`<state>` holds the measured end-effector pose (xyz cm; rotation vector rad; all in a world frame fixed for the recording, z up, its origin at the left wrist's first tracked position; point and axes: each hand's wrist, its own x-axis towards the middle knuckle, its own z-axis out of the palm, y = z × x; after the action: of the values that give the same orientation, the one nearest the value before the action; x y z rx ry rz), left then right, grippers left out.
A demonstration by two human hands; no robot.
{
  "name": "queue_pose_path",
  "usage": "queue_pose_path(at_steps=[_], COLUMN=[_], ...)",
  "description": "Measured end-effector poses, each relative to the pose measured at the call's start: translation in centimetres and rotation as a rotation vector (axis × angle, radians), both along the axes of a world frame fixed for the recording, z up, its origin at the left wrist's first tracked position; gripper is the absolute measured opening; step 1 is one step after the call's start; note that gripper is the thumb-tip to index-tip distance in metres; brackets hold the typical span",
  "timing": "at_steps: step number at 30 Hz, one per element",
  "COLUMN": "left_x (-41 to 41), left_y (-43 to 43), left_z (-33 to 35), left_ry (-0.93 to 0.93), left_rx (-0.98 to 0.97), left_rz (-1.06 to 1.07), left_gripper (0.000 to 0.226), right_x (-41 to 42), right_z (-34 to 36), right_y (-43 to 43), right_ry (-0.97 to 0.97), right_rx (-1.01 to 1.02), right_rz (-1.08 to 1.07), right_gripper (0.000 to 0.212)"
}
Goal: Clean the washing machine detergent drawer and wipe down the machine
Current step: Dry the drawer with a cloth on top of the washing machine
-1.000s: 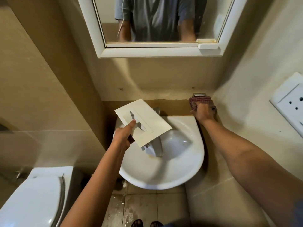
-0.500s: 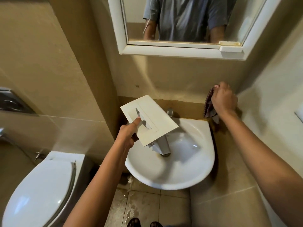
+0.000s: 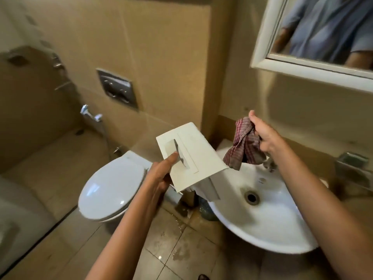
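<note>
The sink (image 3: 282,235) is a white bowl fixed low on the wall. Only its drain (image 3: 251,197) shows inside, near the middle of the bowl. The tap (image 3: 269,166) stands at the sink's back rim and is mostly hidden by the right forearm.

The drawer (image 3: 193,150) is held in the air over the sink's left rim. It is tilted, with its flat white front panel facing the camera. Its body hangs behind and below the panel, just over that rim. The compartments are turned away, so whether anything is in them cannot be told.

The left hand (image 3: 159,176) grips the drawer by the panel's lower left edge. The thumb lies across the front beside the handle recess, and the fingers are hidden behind the panel.

The right hand (image 3: 266,136) is above the back of the sink, to the right of the drawer and apart from it. Its fingers are curled round a bunched red checked cloth (image 3: 242,152), and one digit points up. The cloth dangles over the sink's back rim, its lower edge close to the drawer's right corner.

Left of the sink is a toilet (image 3: 109,188) with its lid shut. Above the sink hangs a mirror (image 3: 323,27). Below the sink, the floor (image 3: 171,249) has wet patches.
</note>
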<state>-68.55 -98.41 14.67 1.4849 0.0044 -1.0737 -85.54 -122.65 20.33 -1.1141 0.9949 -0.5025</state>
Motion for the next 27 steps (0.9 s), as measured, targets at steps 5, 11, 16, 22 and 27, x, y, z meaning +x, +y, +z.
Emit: queue_pose_path(at_steps=[5, 11, 16, 22, 27], left_x=[4.0, 8.6, 12.6, 16.6, 21.2], left_y=[9.9, 23.3, 34.4, 45.7, 53.6], left_z=[0.1, 0.2, 0.3, 0.4, 0.7], left_ry=[-0.034, -0.011, -0.030, -0.073, -0.074], left_rx=[0.016, 0.011, 0.046, -0.013, -0.054], left_rz=[0.189, 0.431, 0.644, 0.874, 1.076], left_gripper=[0.023, 0.025, 0.024, 0.022, 0.020], right_x=[8.8, 20.1, 28.7, 37.1, 44.3], right_z=[-1.5, -3.7, -4.8, -5.0, -4.2], right_y=[7.5, 19.4, 30.5, 42.0, 50.7], right_ry=[0.009, 0.043, -0.135, -0.286, -0.369], right_rx=[0.146, 0.085, 0.136, 0.301, 0.429], right_rz=[0.289, 0.436, 0.534, 0.730, 0.794], right_gripper=[0.010, 0.009, 0.015, 0.010, 0.013])
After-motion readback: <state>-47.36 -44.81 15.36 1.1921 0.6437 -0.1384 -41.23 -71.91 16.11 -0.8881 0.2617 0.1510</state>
